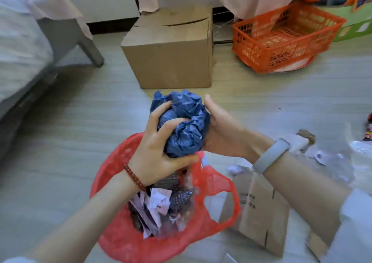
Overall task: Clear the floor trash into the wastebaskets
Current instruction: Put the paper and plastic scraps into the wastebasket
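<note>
Above the part-filled red bag, left hand and right hand both grip a blue wad. Cardboard and paper scraps on the floor remain.

Crumpled blue plastic wad above open red bag full of paper scraps.

Wastebasket hidden (red bag-lined)

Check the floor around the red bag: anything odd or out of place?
Yes. To the right of the red bag, a flattened cardboard piece and scattered paper scraps lie loose on the floor. Both hands hold the crumpled blue wad above the bag.
</note>
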`<state>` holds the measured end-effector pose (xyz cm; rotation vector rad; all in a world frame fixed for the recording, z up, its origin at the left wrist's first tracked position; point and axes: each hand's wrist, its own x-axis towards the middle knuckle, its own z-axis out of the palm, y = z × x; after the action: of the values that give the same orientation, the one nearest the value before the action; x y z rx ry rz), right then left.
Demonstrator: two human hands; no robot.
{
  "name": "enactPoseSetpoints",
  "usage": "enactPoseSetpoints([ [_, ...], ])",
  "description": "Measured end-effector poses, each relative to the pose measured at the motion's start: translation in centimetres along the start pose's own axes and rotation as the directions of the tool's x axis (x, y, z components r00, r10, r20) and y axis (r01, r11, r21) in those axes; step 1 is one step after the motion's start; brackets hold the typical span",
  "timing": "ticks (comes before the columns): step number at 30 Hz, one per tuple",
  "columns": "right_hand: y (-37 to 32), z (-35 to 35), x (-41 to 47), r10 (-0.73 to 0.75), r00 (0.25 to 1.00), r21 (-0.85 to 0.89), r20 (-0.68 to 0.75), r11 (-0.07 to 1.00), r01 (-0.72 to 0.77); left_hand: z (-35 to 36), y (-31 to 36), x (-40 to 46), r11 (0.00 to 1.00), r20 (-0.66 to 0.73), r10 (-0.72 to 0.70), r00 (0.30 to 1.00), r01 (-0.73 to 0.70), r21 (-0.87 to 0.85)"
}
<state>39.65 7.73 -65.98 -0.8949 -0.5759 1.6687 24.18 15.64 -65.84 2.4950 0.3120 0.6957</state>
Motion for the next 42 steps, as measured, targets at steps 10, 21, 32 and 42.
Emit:
enactPoseSetpoints([
  [10,8.2,-1.4,1.5,-0.392,0.904,-0.95,-0.171,0.308,-0.046,1.8,-5.6,-11.4,0.855,0.374,-0.139,0.917,-0.08,0.513],
  [21,10.0,-2.1,1.8,-0.309,0.914,-0.831,-0.263,0.554,-0.053,10.2,-12.1,-12.1,0.777,0.665,-0.597,0.449,0.116,0.619],
  [32,10.5,-2.4,1.9,-0.313,0.918,-0.795,-0.244,0.606,-0.005,11.6,-12.3,-11.4,0.735,0.598,-0.637,0.486,0.151,0.66],
  [42,8.9,-2.9,1.3,-0.349,0.892,-0.797,-0.288,0.604,-0.021,3.1,-3.9,-5.8,0.879,-0.056,-0.426,0.903,0.427,0.212],
])
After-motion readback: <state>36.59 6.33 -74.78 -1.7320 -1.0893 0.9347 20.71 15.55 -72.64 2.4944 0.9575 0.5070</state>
